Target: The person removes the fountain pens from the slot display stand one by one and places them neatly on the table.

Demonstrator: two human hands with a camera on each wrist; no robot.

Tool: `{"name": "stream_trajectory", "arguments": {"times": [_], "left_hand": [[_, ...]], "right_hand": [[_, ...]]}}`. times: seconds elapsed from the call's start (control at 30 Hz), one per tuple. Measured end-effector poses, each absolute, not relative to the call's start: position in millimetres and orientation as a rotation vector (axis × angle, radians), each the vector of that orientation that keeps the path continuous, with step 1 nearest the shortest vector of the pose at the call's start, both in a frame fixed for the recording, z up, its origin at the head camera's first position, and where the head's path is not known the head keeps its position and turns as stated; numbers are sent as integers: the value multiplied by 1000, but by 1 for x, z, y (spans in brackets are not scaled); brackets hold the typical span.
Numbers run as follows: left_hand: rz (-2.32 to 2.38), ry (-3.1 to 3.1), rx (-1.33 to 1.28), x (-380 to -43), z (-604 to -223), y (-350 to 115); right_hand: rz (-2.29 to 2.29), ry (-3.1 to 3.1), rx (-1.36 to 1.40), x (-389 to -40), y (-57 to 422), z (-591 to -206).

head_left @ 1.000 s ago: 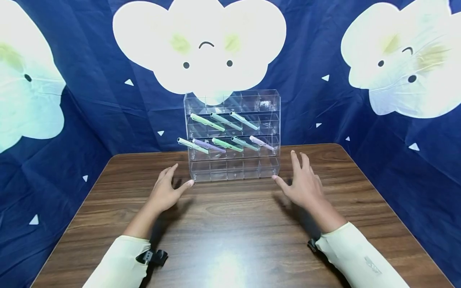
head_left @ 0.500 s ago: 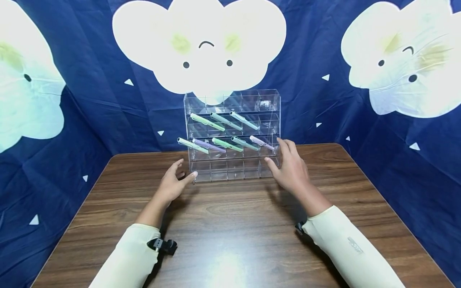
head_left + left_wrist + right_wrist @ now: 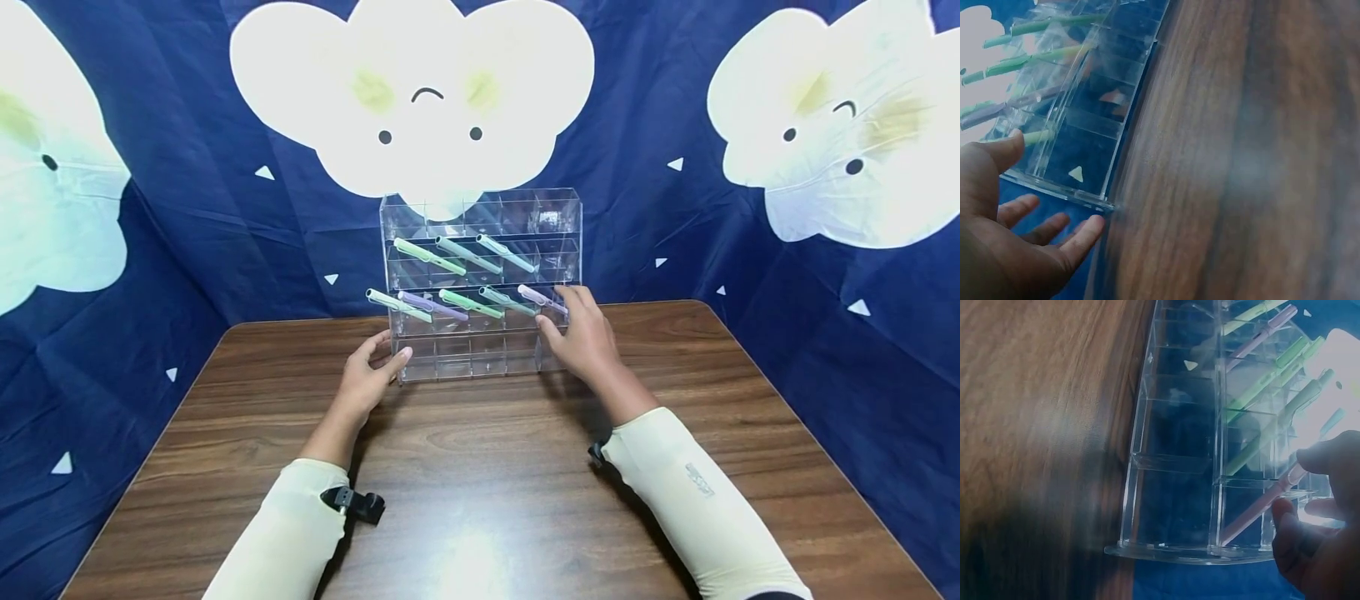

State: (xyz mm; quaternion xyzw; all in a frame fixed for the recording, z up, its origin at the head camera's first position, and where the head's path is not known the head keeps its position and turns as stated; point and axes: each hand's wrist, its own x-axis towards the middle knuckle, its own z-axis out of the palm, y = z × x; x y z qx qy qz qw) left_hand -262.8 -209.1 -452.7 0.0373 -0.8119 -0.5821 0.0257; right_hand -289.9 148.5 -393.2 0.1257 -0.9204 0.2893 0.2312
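I have one rigid, clear plastic rack [image 3: 453, 367] standing on the smooth, wood-grained table [image 3: 450, 467], its four tiers split into boxy compartments. Eight slender pastel pens [image 3: 472, 303] lean in it: three in the second tier from the top, five in the third. I see the left hand [image 3: 366, 377] released, fingers spread at the rack's left edge. The right hand [image 3: 588, 340] flanks the pinkish pen [image 3: 1257, 511]; whether it grips, I can't tell. Behind, creased blue cloth [image 3: 637, 208] bears three white clouds [image 3: 412, 50].
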Motion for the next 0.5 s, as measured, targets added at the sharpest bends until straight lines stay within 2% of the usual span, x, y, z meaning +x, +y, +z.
{"name": "stream_trajectory", "arguments": {"times": [0.5], "left_hand": [[-1860, -2425, 92, -271, -470, -212]], "right_hand": [[896, -2470, 347, -310, 141, -404]]}}
